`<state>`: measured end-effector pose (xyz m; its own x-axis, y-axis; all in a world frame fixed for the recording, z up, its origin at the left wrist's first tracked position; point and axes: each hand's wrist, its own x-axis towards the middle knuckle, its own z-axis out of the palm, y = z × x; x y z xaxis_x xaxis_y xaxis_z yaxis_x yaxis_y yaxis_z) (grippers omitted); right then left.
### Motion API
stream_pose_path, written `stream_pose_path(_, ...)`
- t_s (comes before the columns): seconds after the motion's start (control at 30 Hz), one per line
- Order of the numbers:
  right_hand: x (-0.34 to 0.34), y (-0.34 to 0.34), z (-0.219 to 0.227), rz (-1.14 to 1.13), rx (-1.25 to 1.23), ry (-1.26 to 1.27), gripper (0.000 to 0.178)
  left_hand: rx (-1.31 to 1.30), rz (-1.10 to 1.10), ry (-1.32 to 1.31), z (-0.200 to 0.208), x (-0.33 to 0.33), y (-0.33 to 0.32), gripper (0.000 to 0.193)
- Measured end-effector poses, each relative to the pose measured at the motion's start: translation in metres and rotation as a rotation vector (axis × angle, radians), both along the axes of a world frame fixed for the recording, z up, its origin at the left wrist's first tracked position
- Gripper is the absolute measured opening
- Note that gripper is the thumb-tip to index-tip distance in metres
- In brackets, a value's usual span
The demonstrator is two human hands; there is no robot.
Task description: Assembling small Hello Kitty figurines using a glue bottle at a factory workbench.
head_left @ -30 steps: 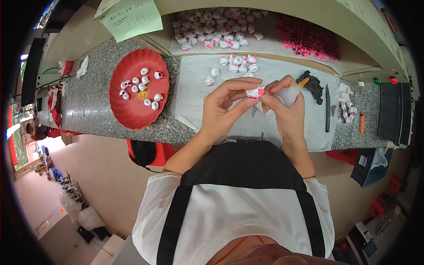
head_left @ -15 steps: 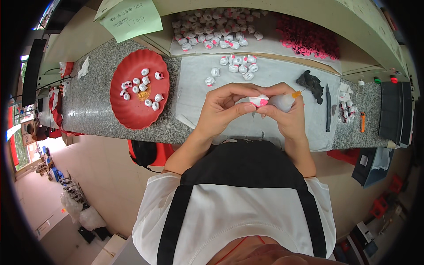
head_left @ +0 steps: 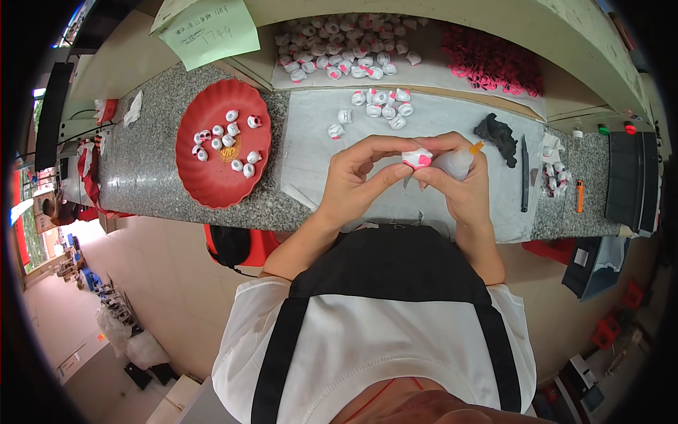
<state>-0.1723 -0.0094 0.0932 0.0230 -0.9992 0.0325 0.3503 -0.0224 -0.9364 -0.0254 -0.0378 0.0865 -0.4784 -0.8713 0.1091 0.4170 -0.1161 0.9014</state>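
Observation:
Above the white paper sheet (head_left: 311, 166), both hands meet around a small white-and-pink toy head (head_left: 417, 157). My left hand (head_left: 364, 173) pinches the toy head between thumb and fingers. In the curl of my right hand (head_left: 455, 177) sits a translucent squeeze bottle (head_left: 457, 164) with an orange nozzle (head_left: 477, 148) pointing away to the right. The right thumb and fingertips also touch the toy head. A small grey pointed tip (head_left: 407, 181) shows below the toy head; what it belongs to is hidden. Several similar toy heads (head_left: 381, 104) lie on the sheet beyond the hands.
A red scalloped plate (head_left: 189, 169) with several toy heads stands at the left. The shelf behind holds a heap of white heads (head_left: 339, 46) and pink pieces (head_left: 491, 60). At right lie a black crumpled cloth (head_left: 498, 138), a dark pen-like tool (head_left: 525, 177) and an orange lighter (head_left: 580, 196).
The toy head has turned slightly between my fingers and shifted a little up and to the right. My left hand has shifted slightly right with it; the bottle remains in my right hand.

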Motion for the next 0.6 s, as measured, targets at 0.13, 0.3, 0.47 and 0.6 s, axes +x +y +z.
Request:
stream_pose_path(0.13,-0.002,0.001,-0.001,0.017,0.005,0.064,0.026,-0.136,0.080,-0.048,-0.001,-0.003,0.001,0.022)
stream_pose_path(0.3,-0.001,0.003,0.000,0.004,0.023,0.094,0.025,-0.131,0.091,-0.044,-0.003,-0.002,0.003,0.022)
stream_pose_path(0.47,0.001,0.001,0.001,-0.013,0.044,0.023,0.025,0.066,0.019,0.085,-0.003,-0.003,0.001,0.024)
stream_pose_path(0.6,-0.001,0.000,0.000,0.009,0.043,0.056,0.026,0.048,-0.028,0.141,-0.011,-0.003,-0.003,0.022)
